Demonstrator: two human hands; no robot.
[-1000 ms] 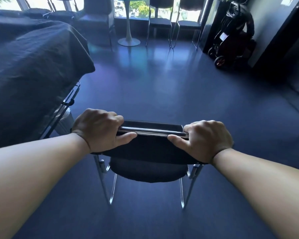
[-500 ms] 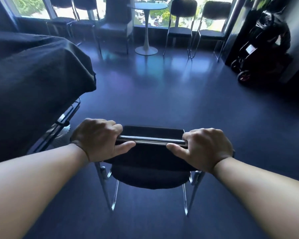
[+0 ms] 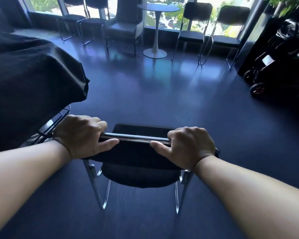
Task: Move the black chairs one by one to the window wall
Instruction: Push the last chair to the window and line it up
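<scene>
Head view: the black chair (image 3: 138, 176) is at the near middle of the dark floor (image 3: 162, 104), seen from behind, well apart from the window wall (image 3: 169, 19) along the floor's far edge. The left hand (image 3: 81, 135) and right hand (image 3: 190, 147) both grip its chrome top rail (image 3: 135, 138), one at each end, fingers curled over it. Whether its legs touch the floor I cannot tell. By the windows stands a white pedestal table (image 3: 155, 28), with another black chair (image 3: 195, 19) just right of it. A black cloth (image 3: 33, 80) hangs at the left edge; a black wheeled cart (image 3: 274, 69) sits at the right.
</scene>
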